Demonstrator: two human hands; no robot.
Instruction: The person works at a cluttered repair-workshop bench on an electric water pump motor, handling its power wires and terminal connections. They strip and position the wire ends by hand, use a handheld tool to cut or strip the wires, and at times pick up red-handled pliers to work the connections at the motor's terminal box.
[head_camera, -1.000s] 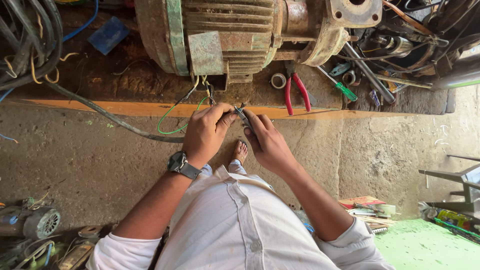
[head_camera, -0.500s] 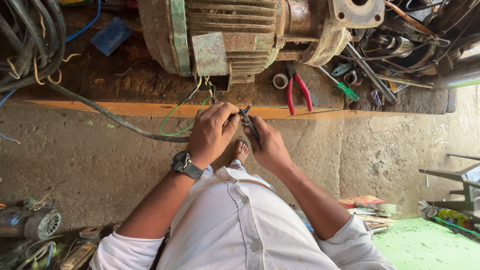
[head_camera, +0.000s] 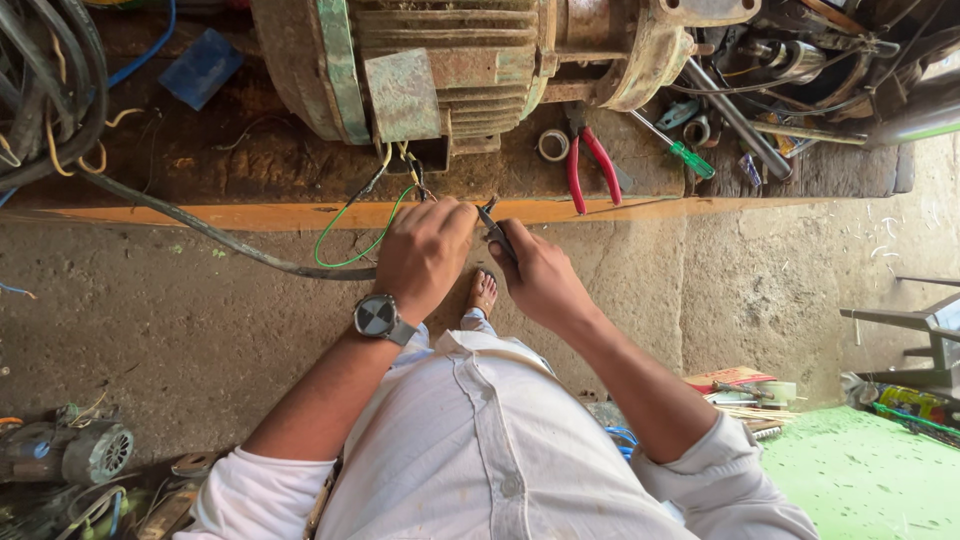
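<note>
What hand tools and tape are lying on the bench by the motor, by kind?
Red-handled pliers: 1
Green-handled screwdriver: 1
Tape roll: 1
Total on the bench: 3
Apart from these, the right hand holds 1 small dark tool; the left hand grips the wires.

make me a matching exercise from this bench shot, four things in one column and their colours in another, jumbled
Things:
1. pliers handles
2. screwdriver handle
3. tape roll
4. loose wire loop

Colours:
a. white
b. red
c. green, thin and curved
d. green, translucent and stubby

Pairs: 1-b, 2-d, 3-a, 4-c
</note>
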